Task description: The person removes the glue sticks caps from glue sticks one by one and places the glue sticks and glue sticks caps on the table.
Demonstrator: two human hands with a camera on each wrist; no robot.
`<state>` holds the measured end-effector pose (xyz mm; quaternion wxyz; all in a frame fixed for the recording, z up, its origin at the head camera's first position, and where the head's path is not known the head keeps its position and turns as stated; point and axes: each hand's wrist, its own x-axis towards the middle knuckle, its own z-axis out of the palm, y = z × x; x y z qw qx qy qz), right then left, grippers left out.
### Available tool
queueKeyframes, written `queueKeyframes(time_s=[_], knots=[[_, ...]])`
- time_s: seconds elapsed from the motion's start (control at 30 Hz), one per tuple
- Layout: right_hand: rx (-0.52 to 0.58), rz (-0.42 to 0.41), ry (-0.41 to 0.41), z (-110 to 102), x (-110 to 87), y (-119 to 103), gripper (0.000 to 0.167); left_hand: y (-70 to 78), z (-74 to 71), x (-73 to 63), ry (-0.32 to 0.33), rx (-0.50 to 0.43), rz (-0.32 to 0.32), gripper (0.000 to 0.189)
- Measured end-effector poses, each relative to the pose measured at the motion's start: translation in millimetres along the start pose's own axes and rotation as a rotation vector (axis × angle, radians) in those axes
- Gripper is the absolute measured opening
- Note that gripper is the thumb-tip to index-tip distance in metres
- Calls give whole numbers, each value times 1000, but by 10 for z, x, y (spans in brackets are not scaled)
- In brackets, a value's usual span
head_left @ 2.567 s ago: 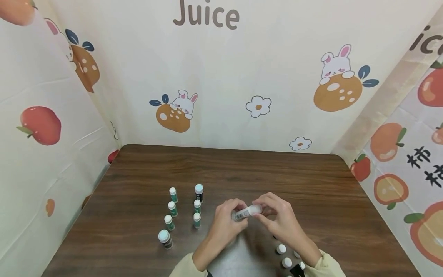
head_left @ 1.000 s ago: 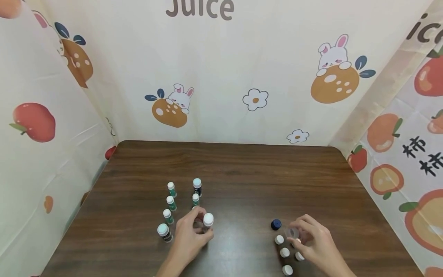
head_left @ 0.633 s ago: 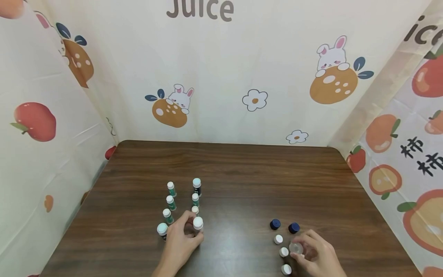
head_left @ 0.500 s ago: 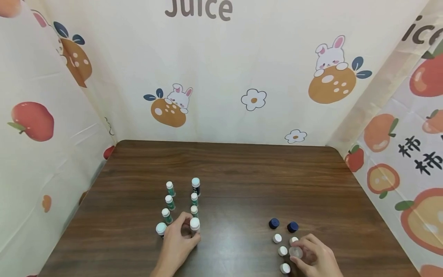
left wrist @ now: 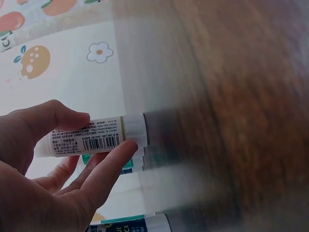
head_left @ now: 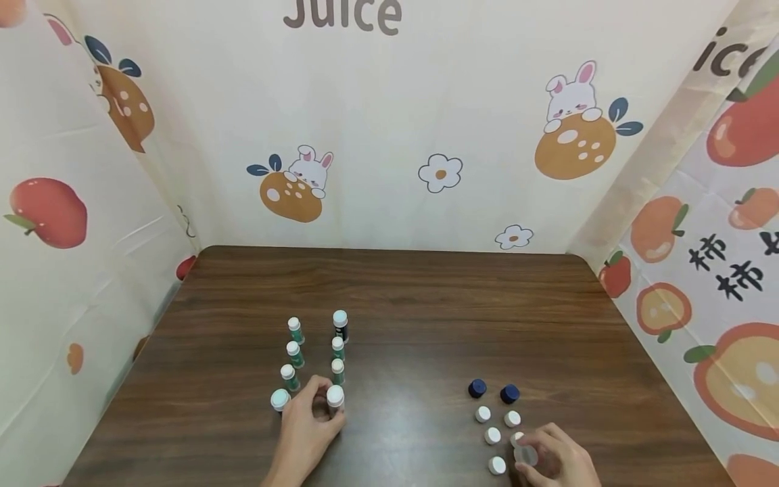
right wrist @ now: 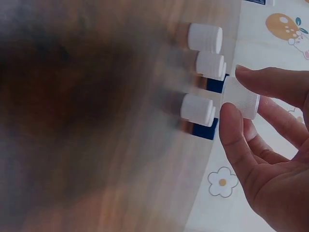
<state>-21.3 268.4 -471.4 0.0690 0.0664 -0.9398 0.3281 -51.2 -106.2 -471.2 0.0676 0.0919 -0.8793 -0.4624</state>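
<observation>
In the head view my left hand (head_left: 302, 427) holds an uncapped glue stick (head_left: 335, 396) upright, low over the table at the near end of a row of glue sticks. The left wrist view shows its pale label with a barcode; thumb and fingers grip the glue stick (left wrist: 99, 135) from both sides. My right hand (head_left: 558, 456) pinches a translucent ribbed cap (head_left: 526, 456) between thumb and fingertips. This cap (right wrist: 239, 98) hangs close over the table, beside a white cap (head_left: 516, 439) that it partly covers in the head view.
Two rows of upright glue sticks stand at left, with green-labelled glue sticks (head_left: 295, 354) and a dark-labelled glue stick (head_left: 340, 326). At right, white caps (head_left: 492, 435) and two dark blue caps (head_left: 477, 388) form two rows on the brown table (head_left: 389, 297). Printed curtains (head_left: 377, 135) enclose it.
Both hands were together mid-table on the capped glue stick. The cap came off; my left hand carried the stick left and down, and my right hand took the cap right, toward the near edge.
</observation>
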Motion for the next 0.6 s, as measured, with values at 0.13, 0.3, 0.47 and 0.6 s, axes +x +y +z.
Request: queueKeyframes(time_s=[0.13, 0.3, 0.47, 0.6], knots=[[-19, -18, 28, 74, -76, 71, 41, -7, -5, 1, -7, -4, -21, 30], [-26, -113, 162, 203, -153, 184, 54, -12, -11, -14, -13, -28, -38, 30], [-68, 32, 101, 217, -189, 185, 50, 34, -70, -81, -31, -58, -10, 33], [-171, 212, -43, 81, -120, 101, 41, 100, -193, -192, 56, -52, 198, 44]])
